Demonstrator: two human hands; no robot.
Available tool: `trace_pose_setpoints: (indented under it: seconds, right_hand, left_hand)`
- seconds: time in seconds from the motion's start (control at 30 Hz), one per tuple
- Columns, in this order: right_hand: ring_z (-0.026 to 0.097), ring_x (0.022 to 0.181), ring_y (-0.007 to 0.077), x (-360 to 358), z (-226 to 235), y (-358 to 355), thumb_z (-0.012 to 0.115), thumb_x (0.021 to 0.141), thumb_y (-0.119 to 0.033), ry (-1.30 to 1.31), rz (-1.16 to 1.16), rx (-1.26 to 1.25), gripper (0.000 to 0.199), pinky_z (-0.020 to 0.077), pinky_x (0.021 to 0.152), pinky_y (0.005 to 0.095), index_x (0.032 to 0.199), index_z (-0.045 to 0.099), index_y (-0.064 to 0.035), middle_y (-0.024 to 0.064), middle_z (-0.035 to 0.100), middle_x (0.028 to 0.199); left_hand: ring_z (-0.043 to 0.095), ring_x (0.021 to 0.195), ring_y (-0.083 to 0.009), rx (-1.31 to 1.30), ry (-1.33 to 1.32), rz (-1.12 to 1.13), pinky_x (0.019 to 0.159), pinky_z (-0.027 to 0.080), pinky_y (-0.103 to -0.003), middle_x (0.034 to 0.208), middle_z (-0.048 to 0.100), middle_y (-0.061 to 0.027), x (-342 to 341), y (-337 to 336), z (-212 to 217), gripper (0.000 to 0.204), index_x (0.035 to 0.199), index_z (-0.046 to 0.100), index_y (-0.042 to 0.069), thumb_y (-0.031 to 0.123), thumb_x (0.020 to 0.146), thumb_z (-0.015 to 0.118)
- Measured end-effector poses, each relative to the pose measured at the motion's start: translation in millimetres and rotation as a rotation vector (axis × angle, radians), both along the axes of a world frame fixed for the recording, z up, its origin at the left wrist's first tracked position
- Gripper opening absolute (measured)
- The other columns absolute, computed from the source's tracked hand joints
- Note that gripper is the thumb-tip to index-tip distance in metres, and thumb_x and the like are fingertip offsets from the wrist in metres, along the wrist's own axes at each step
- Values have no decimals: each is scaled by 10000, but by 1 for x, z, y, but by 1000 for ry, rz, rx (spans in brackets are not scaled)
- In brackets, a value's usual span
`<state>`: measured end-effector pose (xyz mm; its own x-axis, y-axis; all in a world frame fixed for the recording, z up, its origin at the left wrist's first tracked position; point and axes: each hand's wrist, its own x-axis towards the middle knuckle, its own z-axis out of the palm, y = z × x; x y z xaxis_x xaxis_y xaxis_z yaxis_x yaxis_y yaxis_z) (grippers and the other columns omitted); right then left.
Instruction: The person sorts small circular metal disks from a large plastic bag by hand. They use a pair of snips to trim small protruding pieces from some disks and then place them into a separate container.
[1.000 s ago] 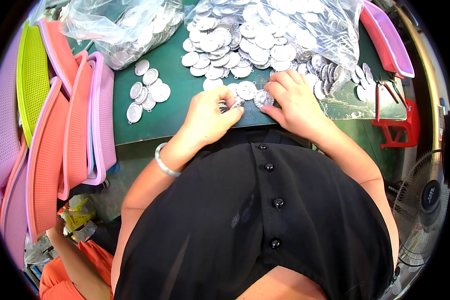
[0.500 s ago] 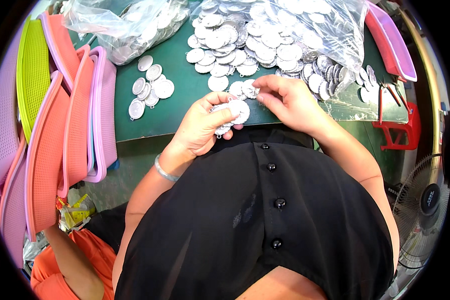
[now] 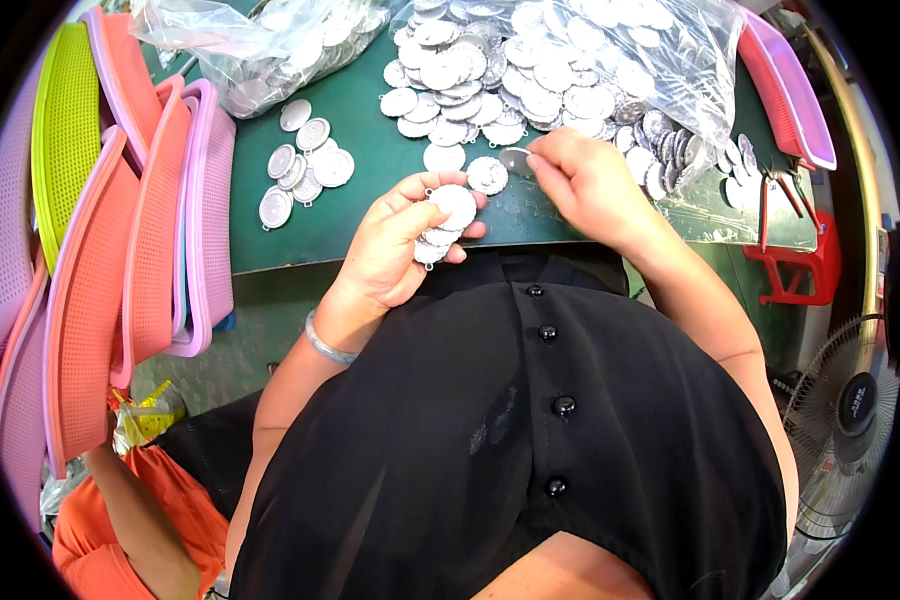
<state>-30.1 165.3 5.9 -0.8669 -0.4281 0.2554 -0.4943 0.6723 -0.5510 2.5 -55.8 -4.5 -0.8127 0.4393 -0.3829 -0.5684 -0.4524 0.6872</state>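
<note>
The left hand (image 3: 395, 240) is clamped on a stack of silver discs (image 3: 442, 222) (round, flat ones); the right hand (image 3: 585, 180) pinches one disc (image 3: 516, 160) above the green tabletop (image 3: 370, 190).

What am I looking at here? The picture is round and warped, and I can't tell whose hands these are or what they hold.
A fisheye camera on a person's head looks down, so edges bend. The two bare hands are the wearer's. The left hand holds a stack of round silver discs. The right hand pinches a single disc in its fingers. On the green table lie a loose heap of discs, a small group of discs and a clear bag of discs. Plastic mesh trays lean at the left.
</note>
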Motion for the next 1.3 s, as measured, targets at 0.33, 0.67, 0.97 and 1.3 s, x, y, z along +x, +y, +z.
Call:
trace_pose_setpoints:
  seconds: [0.33,0.67,0.97,1.3]
  right_hand:
    - [532,553,59,2,12,0,509,866,-150,-954,-24,-727,198,411,476,173,909,589,25,22,595,699]
    - [578,691,239,5,-3,-10,585,778,-134,-90,93,-90,249,457,599,335,991,573,-6,110,588,807]
    - [570,779,279,7,-2,-20,638,727,-232,-6,102,175,292,467,617,378,921,562,-29,95,527,848]
    - [550,668,238,3,-11,-20,599,756,-173,281,220,279,205,457,559,334,917,572,-49,70,502,762]
  left_hand:
    - [620,771,-200,-24,-13,6,539,506,-241,968,589,-150,0,8,5,261,1093,479,5,72,841,492]
    - [606,715,-187,-37,27,102,491,454,-235,877,601,-116,4,-3,1,104,897,493,53,123,832,533]
    - [592,786,-211,-19,36,112,530,459,-246,1007,567,-159,5,-9,4,343,1141,421,4,104,816,470]
    - [584,756,-184,-17,12,117,530,455,-243,888,581,-118,4,-11,-2,177,987,496,34,154,856,497]
